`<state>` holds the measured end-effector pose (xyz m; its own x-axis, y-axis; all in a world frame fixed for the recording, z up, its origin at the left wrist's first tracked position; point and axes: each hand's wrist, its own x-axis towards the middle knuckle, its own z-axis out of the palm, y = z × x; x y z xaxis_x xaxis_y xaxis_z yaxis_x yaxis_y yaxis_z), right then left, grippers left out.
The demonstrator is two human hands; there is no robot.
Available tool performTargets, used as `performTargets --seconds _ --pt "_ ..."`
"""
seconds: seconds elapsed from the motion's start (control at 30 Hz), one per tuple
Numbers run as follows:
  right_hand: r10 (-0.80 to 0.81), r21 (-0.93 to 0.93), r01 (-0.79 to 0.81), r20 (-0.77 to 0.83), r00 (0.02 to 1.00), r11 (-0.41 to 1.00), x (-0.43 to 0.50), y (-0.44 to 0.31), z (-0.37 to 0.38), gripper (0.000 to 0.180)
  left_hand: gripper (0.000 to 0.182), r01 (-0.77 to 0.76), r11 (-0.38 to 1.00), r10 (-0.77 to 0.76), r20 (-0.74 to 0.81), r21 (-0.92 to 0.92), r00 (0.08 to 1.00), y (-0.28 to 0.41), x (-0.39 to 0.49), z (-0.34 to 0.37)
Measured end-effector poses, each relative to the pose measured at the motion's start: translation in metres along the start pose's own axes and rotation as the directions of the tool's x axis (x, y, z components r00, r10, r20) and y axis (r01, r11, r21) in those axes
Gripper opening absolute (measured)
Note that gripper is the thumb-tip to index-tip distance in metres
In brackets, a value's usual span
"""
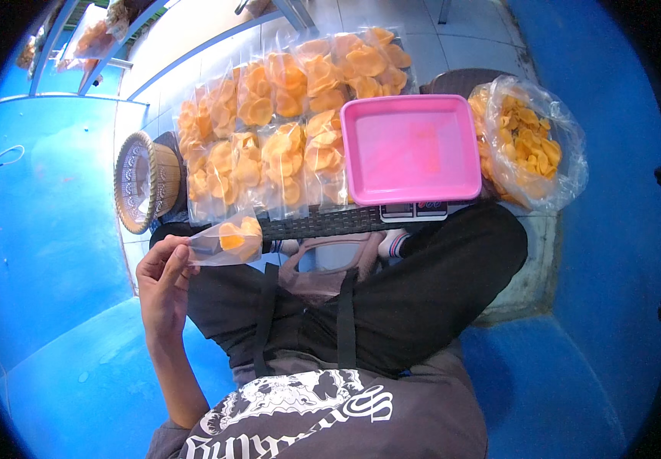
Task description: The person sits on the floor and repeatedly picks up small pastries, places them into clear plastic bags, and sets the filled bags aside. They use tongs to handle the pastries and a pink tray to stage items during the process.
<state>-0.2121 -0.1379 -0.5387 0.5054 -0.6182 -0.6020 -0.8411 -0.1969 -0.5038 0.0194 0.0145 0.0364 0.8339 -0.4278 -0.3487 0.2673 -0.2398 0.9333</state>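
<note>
Out to the left, my left hand (164,272) pinches the top of a small clear plastic bag (207,246) between thumb and fingers. A few orange crackers (240,238) lie at the bag's far end, which points right. Just beyond it, several filled clear bags of crackers (284,152) lie in rows on a dark woven table (322,222). A pink plastic tray (411,149), with no crackers in it, rests on a digital kitchen scale (413,212), whose front edge shows. My right hand is out of view.
Right of the tray stands a large open plastic bag of loose crackers (528,143). A round wicker basket (147,181) is tipped on its side at the left. Metal rack legs (204,51) stand at the upper left. Blue walls (49,224) rise on both sides.
</note>
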Motion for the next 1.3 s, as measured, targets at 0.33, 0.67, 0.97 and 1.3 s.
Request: performTargets --seconds 0.33,0.67,0.97,1.3 --pt "-0.013 0.005 0.013 -0.009 1.0 1.0 0.005 -0.005 -0.006 0.031 0.013 0.007 1.0 -0.006 0.029 -0.011 1.0 0.001 0.001 0.007" --pt "-0.149 0.107 0.144 0.04 0.988 0.984 -0.019 -0.023 -0.048 0.032 0.014 -0.039 0.995 0.048 0.099 -0.096 0.994 -0.006 0.002 -0.014" --pt "-0.429 0.467 0.252 0.324 0.843 0.848 -0.067 -0.086 -0.15 0.04 0.015 -0.015 0.98 0.027 0.059 -0.2 0.998 -0.031 0.002 -0.049" --pt "0.283 0.314 -0.11 -0.583 0.762 0.943 -0.211 0.088 -0.227 0.026 0.021 0.02 0.972 -0.006 0.061 -0.236 0.998 -0.047 0.02 -0.056"
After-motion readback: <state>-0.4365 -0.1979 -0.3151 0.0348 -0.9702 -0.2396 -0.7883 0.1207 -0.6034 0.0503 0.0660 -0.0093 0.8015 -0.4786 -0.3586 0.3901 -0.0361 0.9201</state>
